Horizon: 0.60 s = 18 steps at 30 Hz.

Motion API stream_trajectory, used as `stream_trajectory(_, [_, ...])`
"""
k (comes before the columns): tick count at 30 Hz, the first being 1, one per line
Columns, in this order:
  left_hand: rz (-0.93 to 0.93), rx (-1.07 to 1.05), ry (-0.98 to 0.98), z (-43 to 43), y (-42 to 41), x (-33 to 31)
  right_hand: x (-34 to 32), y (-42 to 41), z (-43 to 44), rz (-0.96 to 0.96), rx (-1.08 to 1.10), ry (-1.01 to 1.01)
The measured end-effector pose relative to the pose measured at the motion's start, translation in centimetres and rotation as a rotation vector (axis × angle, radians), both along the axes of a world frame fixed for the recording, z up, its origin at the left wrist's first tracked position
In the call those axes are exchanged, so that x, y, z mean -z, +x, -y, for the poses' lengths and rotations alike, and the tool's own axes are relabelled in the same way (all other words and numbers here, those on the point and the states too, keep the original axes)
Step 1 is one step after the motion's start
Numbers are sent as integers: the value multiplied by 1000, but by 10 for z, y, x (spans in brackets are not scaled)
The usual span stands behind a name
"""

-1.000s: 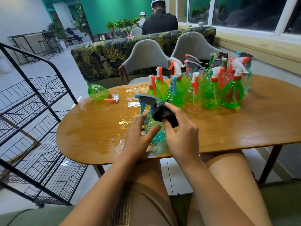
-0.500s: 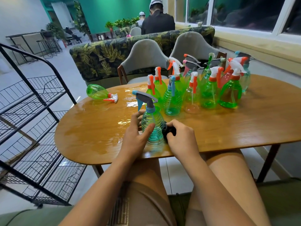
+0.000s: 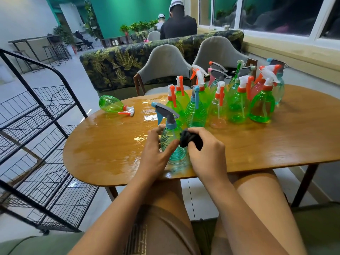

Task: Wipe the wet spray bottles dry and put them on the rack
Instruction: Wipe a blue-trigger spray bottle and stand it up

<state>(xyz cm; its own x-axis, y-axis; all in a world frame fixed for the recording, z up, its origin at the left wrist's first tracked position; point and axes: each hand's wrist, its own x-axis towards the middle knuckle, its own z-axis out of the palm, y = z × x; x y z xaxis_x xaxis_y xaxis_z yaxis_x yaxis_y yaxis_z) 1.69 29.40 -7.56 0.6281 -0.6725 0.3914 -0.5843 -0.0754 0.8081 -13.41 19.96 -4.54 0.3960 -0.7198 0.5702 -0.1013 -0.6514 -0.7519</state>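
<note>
While your left hand (image 3: pixel 156 155) grips the ribbed teal plastic spray bottle with grey trigger (image 3: pixel 170 138), upright near the front edge of the wet wooden surface (image 3: pixel 110 150), your right hand (image 3: pixel 206 153) clutches a bunched black cloth (image 3: pixel 189 139) against it. Its base is blurred. One green bottle (image 3: pixel 110 105) lies apart; the standing cluster (image 3: pixel 230 100) overlaps beyond counting.

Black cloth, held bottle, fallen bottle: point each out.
black cloth (image 3: pixel 190 139), head view, bunched middle
held bottle (image 3: pixel 169 134), head view, ribbed body
fallen bottle (image 3: pixel 110 104), head view, green body
</note>
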Motion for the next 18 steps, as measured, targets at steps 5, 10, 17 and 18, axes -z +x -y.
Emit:
stream_trajectory(5, [41,73,32,2,0,0,-10,-3,-11,166,2,-140])
stream_trajectory(10, [88,69,42,0,0,-2,-7,0,-6,154,-35,-169])
stream_trajectory(17, [35,56,16,1,3,2,8,0,14,-113,17,5])
stream_trajectory(18, [15,53,13,2,4,3,12,1,17,-186,15,41])
